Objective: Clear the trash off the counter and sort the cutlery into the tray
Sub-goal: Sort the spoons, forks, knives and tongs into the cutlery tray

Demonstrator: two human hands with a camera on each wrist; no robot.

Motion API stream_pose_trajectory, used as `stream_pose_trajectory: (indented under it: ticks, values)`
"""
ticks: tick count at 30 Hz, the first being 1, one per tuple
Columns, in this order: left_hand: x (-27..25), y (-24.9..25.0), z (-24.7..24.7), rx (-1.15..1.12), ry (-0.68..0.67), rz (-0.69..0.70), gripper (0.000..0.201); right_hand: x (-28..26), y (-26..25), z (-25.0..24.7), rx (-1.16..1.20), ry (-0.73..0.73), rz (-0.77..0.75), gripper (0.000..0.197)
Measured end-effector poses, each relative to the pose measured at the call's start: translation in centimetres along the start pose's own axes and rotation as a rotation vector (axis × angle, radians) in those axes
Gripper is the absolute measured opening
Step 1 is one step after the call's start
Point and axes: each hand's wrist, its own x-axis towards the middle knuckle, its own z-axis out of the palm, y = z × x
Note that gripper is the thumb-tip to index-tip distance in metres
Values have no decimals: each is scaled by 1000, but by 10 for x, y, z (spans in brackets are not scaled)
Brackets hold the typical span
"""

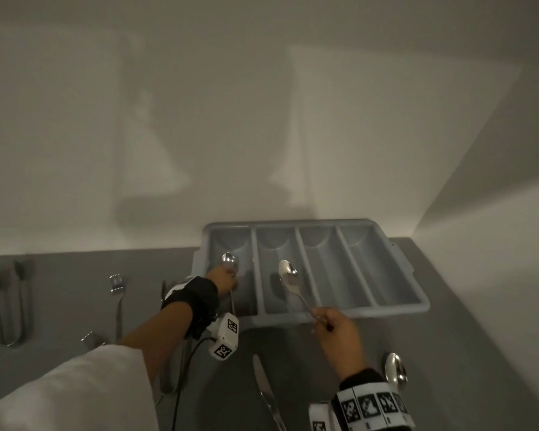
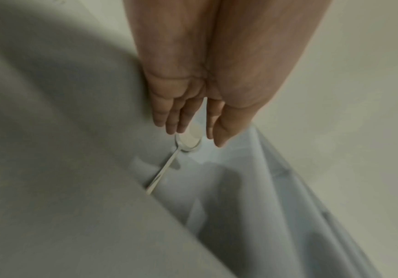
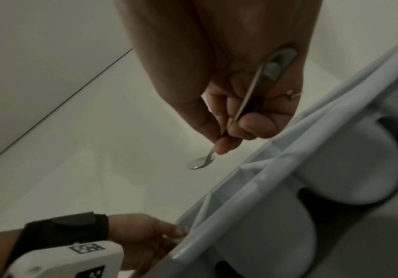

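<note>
A grey cutlery tray (image 1: 293,224) with four long compartments stands on the counter against the wall. My left hand (image 1: 227,276) hovers over its leftmost compartment with straight fingers (image 2: 176,120). A spoon (image 2: 188,141) lies in that compartment just under the fingertips, its handle pointing back toward me. My right hand (image 1: 327,321) pinches the handle of a second spoon (image 1: 288,276) between thumb and fingers (image 3: 226,137). That spoon's bowl (image 3: 201,162) hangs above the second compartment from the left.
Loose cutlery lies on the grey counter: two forks (image 1: 118,287) (image 1: 91,339) at the left, a knife (image 1: 266,393) in front of the tray, a spoon (image 1: 395,371) by my right wrist. Two dark utensils (image 1: 8,303) lie at the far left. White walls close the back and right.
</note>
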Motion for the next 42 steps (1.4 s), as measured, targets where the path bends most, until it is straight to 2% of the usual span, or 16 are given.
stream_pose_trajectory:
  ticks: [2, 5, 8, 11, 14, 20, 22, 24, 27, 29, 32, 33, 35, 38, 42]
  values:
    - [-15, -7, -9, -143, 35, 82, 22, 10, -19, 17, -7, -71, -9, 22]
    - [-46, -28, -30, -299, 81, 167, 26, 34, -45, 60, -9, -167, -10, 24]
    - [-81, -61, -48, -367, 112, 217, 19, 62, -61, 114, -170, -240, -26, 26]
    - [-115, -101, -60, -359, 190, 179, 15, 79, -76, 157, -326, -326, 3, 31]
    - [-146, -136, -70, -368, 254, 115, 16, 88, -83, 176, -535, -396, 71, 37]
    - [-187, -192, -74, -415, 300, 14, 21, 111, -43, 206, -1076, -649, -20, 39]
    - [-195, -198, -73, -439, 295, -26, 20, 104, -49, 206, -1106, -617, -78, 35]
    - [-200, -202, -71, -460, 257, -51, 23, 88, -59, 200, -1058, -525, -62, 30]
    - [-201, -211, -62, -414, 154, -144, 27, 69, -68, 188, -791, -326, -79, 26]
    - [-199, -216, -51, -410, 101, -218, 27, 52, -68, 178, -623, -217, -176, 26]
    - [-195, -216, -29, -365, 38, -284, 29, 14, -65, 163, -563, -105, -419, 19]
    - [-194, -215, -22, -374, 11, -299, 29, 0, -64, 161, -534, -124, -480, 16]
    - [-193, -215, -7, -381, -25, -320, 27, -26, -60, 161, -470, -250, -548, 13]
    - [-193, -214, 6, -339, -38, -332, 25, -53, -50, 171, -473, -471, -549, 24]
    - [-192, -214, 9, -206, 41, -339, 18, -63, -40, 201, -483, -592, -371, 49]
